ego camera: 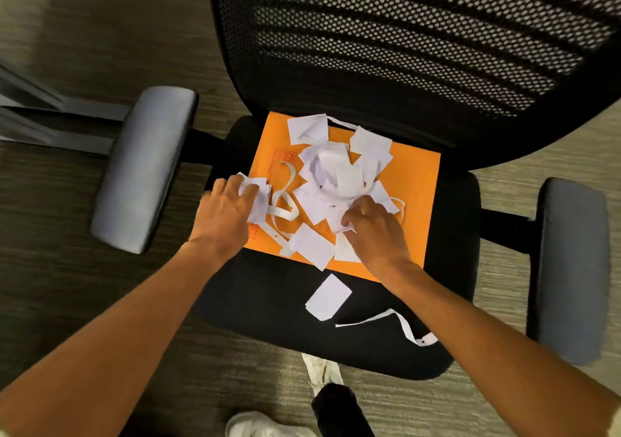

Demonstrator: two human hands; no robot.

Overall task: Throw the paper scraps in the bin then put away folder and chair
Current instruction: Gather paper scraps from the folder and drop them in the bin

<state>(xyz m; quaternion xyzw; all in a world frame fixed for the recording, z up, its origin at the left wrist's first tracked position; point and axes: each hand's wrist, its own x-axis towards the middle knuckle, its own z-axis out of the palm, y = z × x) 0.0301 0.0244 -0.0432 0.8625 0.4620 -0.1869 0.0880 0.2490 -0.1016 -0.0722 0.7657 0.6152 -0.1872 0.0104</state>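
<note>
An orange folder (415,181) lies on the black seat of an office chair (262,299). A heap of white paper scraps (336,167) covers the folder. My left hand (223,216) grips a bunch of scraps at the folder's left edge. My right hand (373,231) has its fingers curled round scraps at the heap's near side. One loose rectangular scrap (327,297) and a long paper strip (403,327) lie on the bare seat in front of the folder.
The chair has a black mesh backrest (403,33) and two grey armrests, one at the left (144,167) and one at the right (571,268). A grey metal desk frame (50,117) stands at the left on striped carpet. A white shoe (262,426) shows below the seat.
</note>
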